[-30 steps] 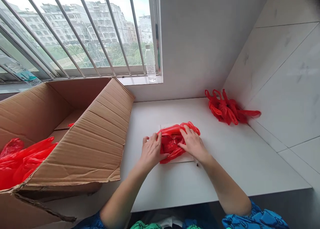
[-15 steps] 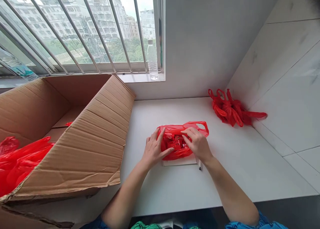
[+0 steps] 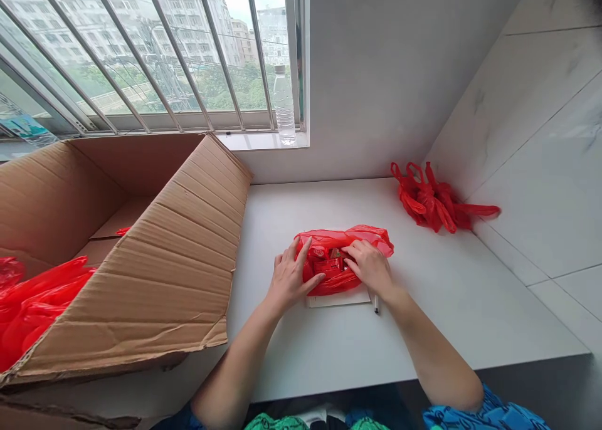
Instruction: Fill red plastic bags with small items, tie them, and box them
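An open red plastic bag (image 3: 332, 284) lies on the white table, with several small shiny red packets (image 3: 328, 264) showing in its mouth. My left hand (image 3: 290, 274) rests against the bag's left side, thumb and fingers spread apart, holding nothing. At the right side of the opening is my right hand (image 3: 372, 268). Its fingers curl in towards the thumb among the packets, and what they grip is hidden. Part of a flat white item (image 3: 338, 300) sticks out from under the bag. A pen (image 3: 376, 304) lies beside it, below my right wrist.
A large open cardboard box (image 3: 155, 261) with red plastic bags (image 3: 42, 304) inside stands at the left. Several tied red bags (image 3: 430, 201) sit in the back right corner. A clear bottle (image 3: 284, 107) stands on the windowsill by the barred window.
My right hand has moved slightly left and further into the bag's mouth. The bag's raised handle at the right has sunk, and some packets inside have shifted. My left hand stays in place.
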`<state>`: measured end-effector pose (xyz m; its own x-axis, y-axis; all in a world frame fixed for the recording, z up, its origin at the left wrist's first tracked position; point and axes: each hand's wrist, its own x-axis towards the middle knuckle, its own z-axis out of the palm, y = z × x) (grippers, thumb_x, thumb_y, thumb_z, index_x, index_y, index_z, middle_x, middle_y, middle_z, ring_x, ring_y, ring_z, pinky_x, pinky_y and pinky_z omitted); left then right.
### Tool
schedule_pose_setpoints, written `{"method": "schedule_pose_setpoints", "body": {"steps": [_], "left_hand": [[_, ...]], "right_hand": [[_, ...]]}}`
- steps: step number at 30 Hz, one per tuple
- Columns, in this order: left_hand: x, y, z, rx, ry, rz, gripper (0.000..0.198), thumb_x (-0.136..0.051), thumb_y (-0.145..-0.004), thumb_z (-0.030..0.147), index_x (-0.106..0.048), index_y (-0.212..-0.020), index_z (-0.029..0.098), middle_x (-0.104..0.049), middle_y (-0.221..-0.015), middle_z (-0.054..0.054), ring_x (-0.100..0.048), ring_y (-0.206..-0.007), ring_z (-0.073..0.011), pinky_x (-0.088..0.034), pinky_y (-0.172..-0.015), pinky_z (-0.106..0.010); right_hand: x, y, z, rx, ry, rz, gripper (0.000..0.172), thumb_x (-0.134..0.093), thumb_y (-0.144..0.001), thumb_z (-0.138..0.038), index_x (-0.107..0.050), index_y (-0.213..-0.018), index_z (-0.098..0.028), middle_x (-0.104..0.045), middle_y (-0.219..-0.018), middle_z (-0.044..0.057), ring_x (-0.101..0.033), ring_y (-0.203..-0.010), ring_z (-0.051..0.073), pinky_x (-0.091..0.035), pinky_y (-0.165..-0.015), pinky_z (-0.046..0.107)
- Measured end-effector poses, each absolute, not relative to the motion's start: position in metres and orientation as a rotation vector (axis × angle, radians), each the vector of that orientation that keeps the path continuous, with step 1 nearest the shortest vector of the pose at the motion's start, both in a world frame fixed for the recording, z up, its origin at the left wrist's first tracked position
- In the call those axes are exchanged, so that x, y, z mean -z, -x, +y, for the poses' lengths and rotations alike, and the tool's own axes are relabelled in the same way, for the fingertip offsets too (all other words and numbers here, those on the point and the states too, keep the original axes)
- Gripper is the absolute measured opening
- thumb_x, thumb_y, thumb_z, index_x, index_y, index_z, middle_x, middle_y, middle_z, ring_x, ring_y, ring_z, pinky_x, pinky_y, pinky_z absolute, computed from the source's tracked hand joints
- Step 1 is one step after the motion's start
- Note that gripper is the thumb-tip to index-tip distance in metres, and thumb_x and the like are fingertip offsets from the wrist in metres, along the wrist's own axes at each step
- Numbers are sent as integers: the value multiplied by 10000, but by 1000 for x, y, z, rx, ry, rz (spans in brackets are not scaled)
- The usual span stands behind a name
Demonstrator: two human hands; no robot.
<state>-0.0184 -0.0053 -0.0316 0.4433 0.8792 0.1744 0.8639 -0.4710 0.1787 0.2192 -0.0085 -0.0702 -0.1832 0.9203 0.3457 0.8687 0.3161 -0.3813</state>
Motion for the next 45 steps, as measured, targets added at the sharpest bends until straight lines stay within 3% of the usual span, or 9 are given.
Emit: {"method": "schedule_pose_setpoints", "body": {"steps": [6,12,21,26,33,45], "left_hand": [[30,18,-7,-397,-2599,1599,843,-579,-893,562,-180,-1579,279,-281,-1582,-203,-418,-1365,-334,-335,-1054,-482],[30,18,-7,-404,-2595,1584,837,-568,-899,561,-175,-1579,270,-254,-1592,-211,-340,-1430,-320,-330,-1064,-477],[31,18,-6,-419,-2588,1584,839,-573,-898,556,-174,-1580,275,-244,-1596,-213,-337,-1433,-338,-328,-1067,-487],[32,19,-6,-401,-2595,1584,854,-575,-895,558,-156,-1583,273,-245,-1594,-218,-309,-1452,-329,-322,-1071,-484],[34,20,-5,-423,-2581,1580,852,-582,-887,559,-171,-1579,281,-251,-1596,-204,-364,-1412,-346,-333,-1058,-484],[34,20,-4,-421,-2560,1591,838,-591,-882,550,-196,-1572,286,-280,-1582,-203,-403,-1380,-345,-339,-1050,-486]], "right_hand": [[64,-225,-8,-263,1544,-1699,257,-499,-959,-301,-639,-1171,-267,-725,-1080,46,-679,-968,244,-540,-719,356],[54,-224,-9,-460,1303,-1492,165,-549,-941,-350,-597,-1054,-238,-722,-1072,60,-679,-1010,229,-548,-894,402],[47,-214,-16,-686,1095,-1428,165,-556,-941,-349,-556,-1068,-243,-691,-1083,61,-677,-1015,205,-555,-948,387],[43,-211,-19,-627,1076,-1593,132,-513,-947,-264,-589,-1053,-246,-702,-1042,38,-669,-1019,212,-539,-952,421],[42,-208,-19,-478,1066,-1713,239,-514,-916,-169,-624,-1102,-270,-727,-993,15,-647,-975,208,-527,-912,392],[51,-207,-17,-432,1103,-1788,285,-525,-921,-201,-643,-1170,-275,-700,-998,30,-641,-938,210,-547,-843,368]]}}
